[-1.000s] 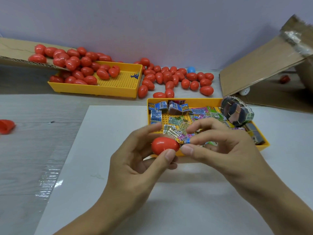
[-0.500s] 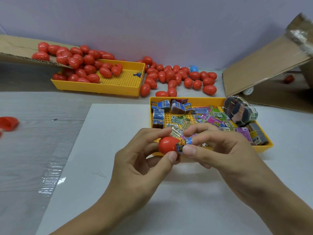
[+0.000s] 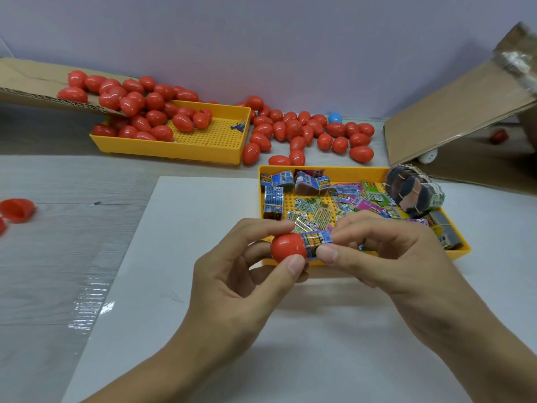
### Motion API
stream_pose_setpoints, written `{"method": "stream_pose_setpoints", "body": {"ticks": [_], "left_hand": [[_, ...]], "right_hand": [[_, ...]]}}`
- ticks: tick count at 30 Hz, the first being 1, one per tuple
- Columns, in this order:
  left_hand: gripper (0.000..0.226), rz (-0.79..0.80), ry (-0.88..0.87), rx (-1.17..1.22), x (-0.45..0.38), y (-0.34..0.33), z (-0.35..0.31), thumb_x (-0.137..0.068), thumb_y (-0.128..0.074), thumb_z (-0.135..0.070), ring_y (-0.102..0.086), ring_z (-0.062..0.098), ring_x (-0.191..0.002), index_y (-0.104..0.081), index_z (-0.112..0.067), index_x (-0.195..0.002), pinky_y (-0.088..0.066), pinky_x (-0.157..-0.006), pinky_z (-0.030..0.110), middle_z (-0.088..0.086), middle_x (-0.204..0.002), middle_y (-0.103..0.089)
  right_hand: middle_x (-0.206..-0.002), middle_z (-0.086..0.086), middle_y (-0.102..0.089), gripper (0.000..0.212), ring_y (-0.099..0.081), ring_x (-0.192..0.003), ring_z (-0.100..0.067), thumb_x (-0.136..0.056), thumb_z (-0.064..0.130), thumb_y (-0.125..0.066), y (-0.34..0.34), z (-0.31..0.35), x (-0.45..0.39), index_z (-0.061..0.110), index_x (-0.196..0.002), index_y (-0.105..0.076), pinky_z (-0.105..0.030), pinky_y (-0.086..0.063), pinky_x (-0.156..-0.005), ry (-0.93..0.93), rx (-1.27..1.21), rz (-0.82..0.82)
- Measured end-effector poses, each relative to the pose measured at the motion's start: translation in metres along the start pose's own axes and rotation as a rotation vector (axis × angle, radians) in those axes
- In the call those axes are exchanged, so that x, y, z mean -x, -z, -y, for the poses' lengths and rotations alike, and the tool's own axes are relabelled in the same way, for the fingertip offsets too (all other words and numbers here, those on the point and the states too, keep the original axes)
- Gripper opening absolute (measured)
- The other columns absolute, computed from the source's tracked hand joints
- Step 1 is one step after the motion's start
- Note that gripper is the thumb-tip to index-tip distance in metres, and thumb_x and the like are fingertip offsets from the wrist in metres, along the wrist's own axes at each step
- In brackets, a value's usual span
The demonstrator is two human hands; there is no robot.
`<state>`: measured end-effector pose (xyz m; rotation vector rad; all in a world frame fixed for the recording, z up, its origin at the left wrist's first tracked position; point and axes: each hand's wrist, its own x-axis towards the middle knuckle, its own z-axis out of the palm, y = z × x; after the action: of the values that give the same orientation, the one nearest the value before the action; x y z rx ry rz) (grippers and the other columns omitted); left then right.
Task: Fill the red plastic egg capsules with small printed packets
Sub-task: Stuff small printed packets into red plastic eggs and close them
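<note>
My left hand [image 3: 247,274] pinches a red egg capsule half [image 3: 287,247] between thumb and fingers, its opening turned to the right. A rolled printed packet [image 3: 316,242] sticks out of that opening, and my right hand [image 3: 386,257] pinches the packet's outer end. Both hands hover over the white sheet, just in front of the yellow tray of packets [image 3: 462,251]. Loose printed packets [image 3: 357,199] and a rubber-banded bundle [image 3: 415,193] lie in that tray.
A second yellow tray [image 3: 186,146] at the back left holds several red eggs [image 3: 157,117] spilling from a cardboard flap [image 3: 23,80]. More red eggs [image 3: 305,132] and a blue one [image 3: 334,117] lie behind. An open red half [image 3: 17,209] sits far left. A cardboard box [image 3: 453,117] stands right.
The egg looked whole a second ago; now only one half is in my left hand, and my right hand has brought a rolled packet into its opening.
</note>
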<state>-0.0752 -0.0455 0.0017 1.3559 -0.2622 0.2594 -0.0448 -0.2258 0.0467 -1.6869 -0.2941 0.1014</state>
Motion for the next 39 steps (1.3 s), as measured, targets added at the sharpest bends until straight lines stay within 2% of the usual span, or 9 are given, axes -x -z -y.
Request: {"method": "stream_pose_setpoints", "body": {"ticks": [5, 10, 16, 18, 24, 30, 33, 35, 39], "left_hand": [[0.029, 0.000, -0.015, -0.032, -0.001, 0.001, 0.003, -0.079, -0.074, -0.017, -0.070, 0.034, -0.096, -0.071, -0.016, -0.108, -0.060, -0.078, 0.038, 0.009, -0.111, -0.062], [0.031, 0.013, -0.028, -0.043, -0.001, 0.002, 0.005, -0.079, -0.074, -0.015, -0.070, 0.034, -0.101, -0.070, -0.014, -0.110, -0.058, -0.081, 0.030, 0.009, -0.113, -0.062], [0.030, 0.018, -0.019, -0.048, -0.001, 0.003, 0.006, -0.080, -0.074, -0.017, -0.070, 0.034, -0.101, -0.070, -0.015, -0.109, -0.059, -0.080, 0.034, 0.007, -0.112, -0.064], [0.030, 0.016, -0.029, -0.065, 0.000, 0.002, 0.005, -0.080, -0.075, -0.017, -0.070, 0.034, -0.098, -0.070, -0.015, -0.110, -0.060, -0.076, 0.038, 0.007, -0.111, -0.064], [0.030, 0.005, -0.051, -0.132, 0.000, 0.001, 0.006, -0.081, -0.074, -0.019, -0.071, 0.031, -0.091, -0.070, -0.017, -0.110, -0.061, -0.070, 0.037, 0.006, -0.110, -0.063], [0.031, 0.013, -0.075, -0.171, 0.000, 0.002, 0.007, -0.081, -0.075, -0.018, -0.070, 0.031, -0.094, -0.071, -0.016, -0.111, -0.061, -0.071, 0.035, 0.004, -0.110, -0.062], [0.031, 0.014, -0.083, -0.168, 0.001, 0.002, 0.007, -0.080, -0.075, -0.017, -0.070, 0.032, -0.096, -0.071, -0.015, -0.111, -0.061, -0.074, 0.033, 0.006, -0.110, -0.062], [0.031, 0.014, -0.091, -0.169, 0.001, 0.003, 0.007, -0.080, -0.076, -0.016, -0.069, 0.032, -0.098, -0.071, -0.016, -0.111, -0.061, -0.075, 0.032, 0.006, -0.110, -0.062], [0.033, -0.001, -0.110, -0.169, 0.001, 0.002, 0.007, -0.081, -0.074, -0.017, -0.068, 0.034, -0.098, -0.072, -0.021, -0.113, -0.061, -0.076, 0.032, 0.005, -0.110, -0.062]], "right_hand": [[-0.060, 0.001, -0.059, 0.020, -0.044, -0.049, -0.006, -0.055, 0.028, -0.087, -0.002, 0.003, 0.001, 0.016, -0.068, -0.078, -0.013, -0.033, -0.043, -0.087, -0.115, 0.080], [-0.057, -0.001, -0.048, 0.024, -0.031, -0.048, -0.013, -0.062, 0.033, -0.084, -0.002, 0.001, 0.002, 0.013, -0.072, -0.077, -0.020, -0.025, -0.042, -0.179, -0.172, 0.130], [-0.050, 0.003, -0.032, 0.015, -0.021, -0.045, -0.010, -0.061, 0.018, -0.088, -0.004, 0.003, 0.002, 0.012, -0.069, -0.077, -0.019, -0.022, -0.041, -0.283, -0.240, 0.148], [-0.051, 0.002, -0.029, 0.009, -0.019, -0.046, -0.010, -0.065, 0.021, -0.080, -0.005, 0.005, 0.002, 0.014, -0.065, -0.075, -0.019, -0.021, -0.040, -0.310, -0.256, 0.152], [-0.052, 0.005, -0.028, 0.017, -0.019, -0.047, -0.009, -0.070, 0.026, -0.072, -0.005, 0.007, 0.002, 0.017, -0.056, -0.069, -0.018, -0.018, -0.040, -0.371, -0.325, 0.201], [-0.052, 0.002, -0.028, 0.014, -0.020, -0.045, -0.009, -0.062, 0.022, -0.084, -0.006, 0.003, 0.002, 0.014, -0.069, -0.076, -0.016, -0.021, -0.038, -0.363, -0.287, 0.180], [-0.049, 0.004, -0.033, 0.023, -0.023, -0.043, -0.008, -0.055, 0.021, -0.090, -0.006, 0.001, 0.001, 0.012, -0.072, -0.078, -0.016, -0.024, -0.038, -0.324, -0.240, 0.136], [-0.047, 0.005, -0.038, 0.025, -0.025, -0.042, -0.008, -0.055, 0.027, -0.086, -0.007, 0.000, 0.001, 0.011, -0.072, -0.078, -0.016, -0.024, -0.038, -0.296, -0.219, 0.110], [-0.052, -0.004, -0.042, 0.033, -0.030, -0.043, -0.010, -0.049, 0.029, -0.091, -0.007, -0.002, 0.002, 0.011, -0.073, -0.078, -0.017, -0.025, -0.039, -0.234, -0.145, 0.055]]}}
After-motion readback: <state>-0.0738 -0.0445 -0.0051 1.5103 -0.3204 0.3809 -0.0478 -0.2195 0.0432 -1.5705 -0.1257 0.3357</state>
